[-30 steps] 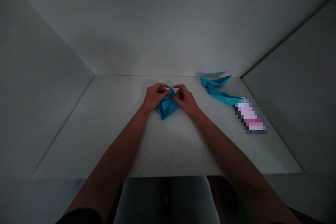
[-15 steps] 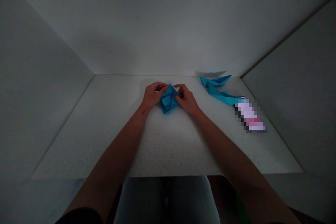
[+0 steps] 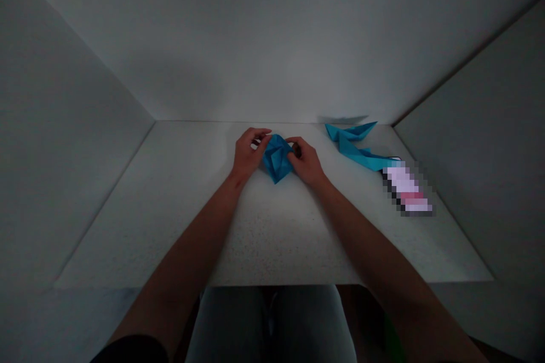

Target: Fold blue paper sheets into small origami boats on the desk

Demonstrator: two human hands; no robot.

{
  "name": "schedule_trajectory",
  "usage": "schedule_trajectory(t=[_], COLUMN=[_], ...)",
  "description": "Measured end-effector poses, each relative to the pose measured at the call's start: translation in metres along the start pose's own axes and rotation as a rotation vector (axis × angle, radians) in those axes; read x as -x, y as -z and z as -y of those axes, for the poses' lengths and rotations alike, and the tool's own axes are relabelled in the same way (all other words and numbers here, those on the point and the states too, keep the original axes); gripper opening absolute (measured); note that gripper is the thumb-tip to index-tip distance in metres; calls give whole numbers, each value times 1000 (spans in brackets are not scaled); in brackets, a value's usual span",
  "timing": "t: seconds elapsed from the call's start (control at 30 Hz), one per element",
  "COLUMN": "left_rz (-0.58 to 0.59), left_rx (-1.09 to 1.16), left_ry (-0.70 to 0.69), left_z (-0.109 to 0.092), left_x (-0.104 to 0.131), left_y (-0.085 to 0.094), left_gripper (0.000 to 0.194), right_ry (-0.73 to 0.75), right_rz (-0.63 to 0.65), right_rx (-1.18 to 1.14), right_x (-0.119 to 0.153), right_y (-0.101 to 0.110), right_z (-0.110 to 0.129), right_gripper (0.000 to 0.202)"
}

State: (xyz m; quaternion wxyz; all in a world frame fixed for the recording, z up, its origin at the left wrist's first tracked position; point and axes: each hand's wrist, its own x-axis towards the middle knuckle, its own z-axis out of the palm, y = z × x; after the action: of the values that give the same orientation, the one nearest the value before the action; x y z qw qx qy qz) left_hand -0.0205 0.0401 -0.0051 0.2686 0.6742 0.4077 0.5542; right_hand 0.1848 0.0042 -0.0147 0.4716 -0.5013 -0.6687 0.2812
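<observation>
A piece of folded blue paper (image 3: pixel 277 165) is between my hands, above the white tabletop, with a pointed corner toward me and creased flaps in its middle. My left hand (image 3: pixel 250 150) is at its left edge, the thumb against the paper and the index finger lifted off behind it. On the right edge, my right hand (image 3: pixel 307 161) pinches the paper between thumb and curled fingers. The fingers behind the paper are partly hidden.
Two folded blue paper boats (image 3: pixel 360 154) lie at the back right, one touching the other. The nearer one overlaps a phone (image 3: pixel 406 187) with a blurred screen. White walls (image 3: pixel 272 68) enclose the tabletop (image 3: pixel 272 238) at the back and sides.
The folded paper has turned, bringing its lower corner to the middle, and shifted slightly right. My left fingers have lifted away from its top edge. The boats and phone stay put.
</observation>
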Motion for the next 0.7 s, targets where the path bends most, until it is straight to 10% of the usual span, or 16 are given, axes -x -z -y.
schedule_trajectory(t=[0.7], left_rz=[141], left_rx=[-92], left_ry=[-85], left_z=[-2], left_x=[8], left_y=[-6], left_gripper=[20], right_ry=[126], right_rz=[-193], right_rx=[-5], right_x=[4], right_y=[-2], right_z=[7], right_gripper=[36])
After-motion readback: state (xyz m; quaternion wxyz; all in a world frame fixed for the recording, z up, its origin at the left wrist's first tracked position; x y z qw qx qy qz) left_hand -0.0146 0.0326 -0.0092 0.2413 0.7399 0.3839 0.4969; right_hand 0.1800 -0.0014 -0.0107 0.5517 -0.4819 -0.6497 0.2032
